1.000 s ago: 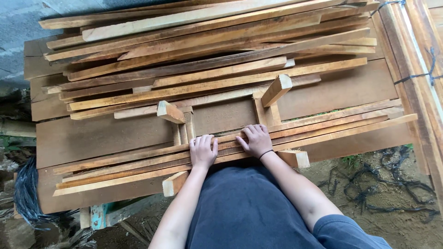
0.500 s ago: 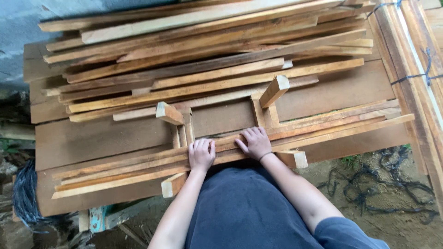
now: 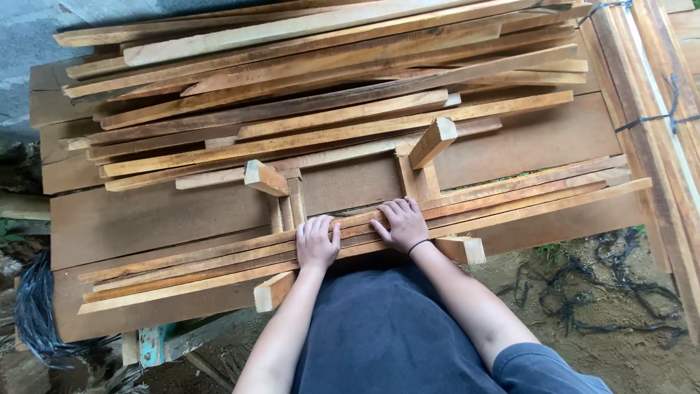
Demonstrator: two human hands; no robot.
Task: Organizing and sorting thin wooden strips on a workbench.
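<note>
Stacked planks (image 3: 328,80) run past the top edge, their ends unseen

Long slats (image 3: 350,232) under both hands: orange-tan wood with darker brown streaks along the grain. Broad boards (image 3: 160,219) beneath: dull, flat brown. Far stack of strips (image 3: 321,80): mixed honey-yellow, pale cream and reddish brown, one strip near the top distinctly paler. Short blocks (image 3: 432,142): light tan cut ends. Wristband (image 3: 418,246) on the right hand (image 3: 399,225): thin, black. Left hand (image 3: 317,242): bare. Shirt (image 3: 386,335): plain dark slate blue, unpatterned. Ground at right (image 3: 605,335): sandy brown, crossed by black cord (image 3: 583,306). Near left support (image 3: 149,344): chipped turquoise paint. Bundle at far left (image 3: 33,306): black strands
</note>
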